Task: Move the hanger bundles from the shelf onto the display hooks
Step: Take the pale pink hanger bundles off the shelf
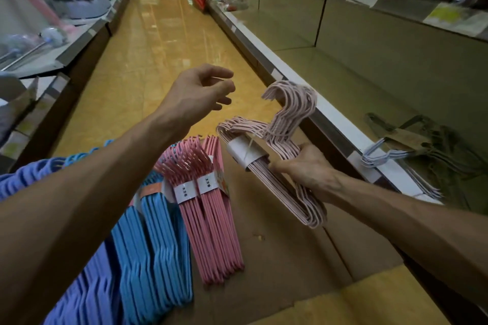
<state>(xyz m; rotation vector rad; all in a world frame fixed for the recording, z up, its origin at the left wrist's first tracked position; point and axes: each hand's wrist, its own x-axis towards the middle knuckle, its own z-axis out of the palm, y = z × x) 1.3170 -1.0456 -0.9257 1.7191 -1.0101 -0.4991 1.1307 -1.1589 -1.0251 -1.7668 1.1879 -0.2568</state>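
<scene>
Fingers of the right hand (pixel 307 169) curl round a pale pink hanger bundle (pixel 274 150), gripping it in the air beside the shelf (pixel 351 92) edge. The left hand (pixel 198 95) hovers near its hooks with fingers loosely spread, holding nothing. A white paper band wraps the bundle's wires. Below, on flattened cardboard (pixel 277 258), lie pink hangers (pixel 208 219) and blue hangers (pixel 148 245). White hangers (pixel 383 158) rest on the shelf.
</scene>
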